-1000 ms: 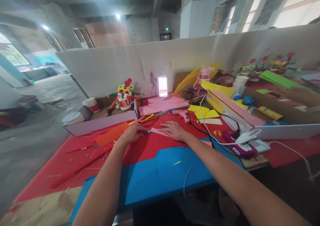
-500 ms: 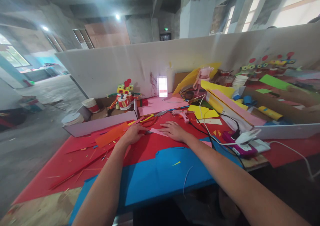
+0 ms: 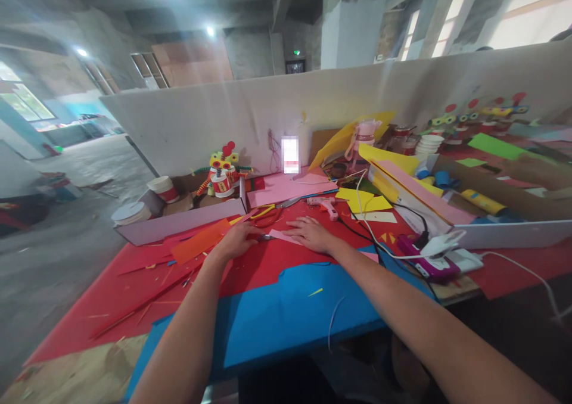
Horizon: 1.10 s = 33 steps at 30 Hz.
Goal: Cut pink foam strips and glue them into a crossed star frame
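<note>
A narrow piece of pink paper lies on the red sheet in front of me. My right hand rests flat over its right end, fingers stretched out and slightly apart. At the left end, my left hand is low on the sheet, its fingers curled. A small dark and silvery tip shows at those fingers, close to the paper. What it belongs to is hidden. Just beyond the hands lie a yellow-handled tool and a pink glue gun.
A blue sheet covers the near edge. An orange paper lies left. Behind stand a paper-cup figure and a white box. To the right are a purple power strip, cables and an open box with coloured rolls.
</note>
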Each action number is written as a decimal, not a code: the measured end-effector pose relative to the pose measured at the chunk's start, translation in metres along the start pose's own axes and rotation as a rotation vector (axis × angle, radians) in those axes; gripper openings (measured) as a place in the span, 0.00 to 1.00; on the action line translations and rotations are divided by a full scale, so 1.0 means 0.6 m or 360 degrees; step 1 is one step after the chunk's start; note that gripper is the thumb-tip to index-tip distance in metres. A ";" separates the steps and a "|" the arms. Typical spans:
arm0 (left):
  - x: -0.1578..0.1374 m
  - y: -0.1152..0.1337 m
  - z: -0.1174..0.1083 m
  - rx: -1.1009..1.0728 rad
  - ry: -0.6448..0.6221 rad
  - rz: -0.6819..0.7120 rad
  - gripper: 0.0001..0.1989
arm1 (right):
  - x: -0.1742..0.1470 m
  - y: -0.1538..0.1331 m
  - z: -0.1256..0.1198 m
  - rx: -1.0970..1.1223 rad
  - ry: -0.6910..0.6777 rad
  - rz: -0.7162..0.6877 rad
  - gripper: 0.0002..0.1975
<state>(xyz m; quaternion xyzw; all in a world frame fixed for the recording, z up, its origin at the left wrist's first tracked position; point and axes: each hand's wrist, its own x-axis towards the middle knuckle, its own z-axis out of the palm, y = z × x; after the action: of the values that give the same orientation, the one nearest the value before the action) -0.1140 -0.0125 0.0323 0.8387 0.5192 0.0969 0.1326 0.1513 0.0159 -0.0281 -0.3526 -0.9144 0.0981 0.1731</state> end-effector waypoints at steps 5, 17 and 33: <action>0.002 0.003 0.003 0.0023 0.0004 0.0022 0.18 | 0.000 0.000 -0.001 -0.0014 -0.0015 -0.0019 0.19; 0.001 0.006 0.004 -0.0028 -0.0013 0.0073 0.17 | -0.001 0.001 -0.001 -0.0028 -0.0031 -0.0002 0.19; 0.005 0.016 0.012 0.0038 -0.0008 0.0102 0.17 | 0.002 0.010 0.004 -0.0061 -0.0064 -0.0050 0.20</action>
<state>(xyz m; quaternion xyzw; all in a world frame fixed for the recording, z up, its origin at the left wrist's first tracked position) -0.1023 -0.0148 0.0287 0.8567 0.4929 0.0927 0.1208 0.1530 0.0209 -0.0316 -0.3393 -0.9248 0.0849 0.1495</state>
